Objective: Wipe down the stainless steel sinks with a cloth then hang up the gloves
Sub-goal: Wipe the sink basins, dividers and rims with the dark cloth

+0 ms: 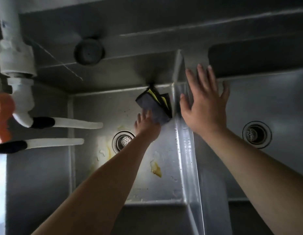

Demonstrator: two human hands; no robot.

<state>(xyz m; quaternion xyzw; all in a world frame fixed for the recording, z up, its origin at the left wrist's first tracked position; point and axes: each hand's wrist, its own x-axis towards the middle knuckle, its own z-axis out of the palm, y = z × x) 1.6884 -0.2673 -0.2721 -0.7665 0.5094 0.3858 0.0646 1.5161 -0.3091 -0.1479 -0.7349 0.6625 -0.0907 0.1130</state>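
Basically, the folded dark grey cloth with yellow-and-black edging (155, 107) sat against the far right corner of the left stainless steel sink basin (89, 114), pressed where the back wall met the divider, probably because that seam traps grime. The left hand (146, 126) reached down into the basin and held the cloth's near end; fingers looked curled onto it, though the grip itself was partly hidden behind the cloth. The right hand (204, 106) was flat and spread, fingers straight, holding nothing, palm resting on the steel divider ridge (186, 150) between the basins, which I'd judge was a brace for leaning in. Yellowish residue patches (156, 169) and water drops lay on the basin floor near the round perforated drain strainer (122, 141), so wiping looked far from finished there. The right stainless steel basin (274, 99) had its own drain (256, 134) and looked drier. White plastic pipework (18, 65) with two white lever handles (69, 124) stood at the left, with an orange blurred object (3, 117) beside it; can't tell what it was. No gloves identifiable. No legible brands, labels or writing anywhere.
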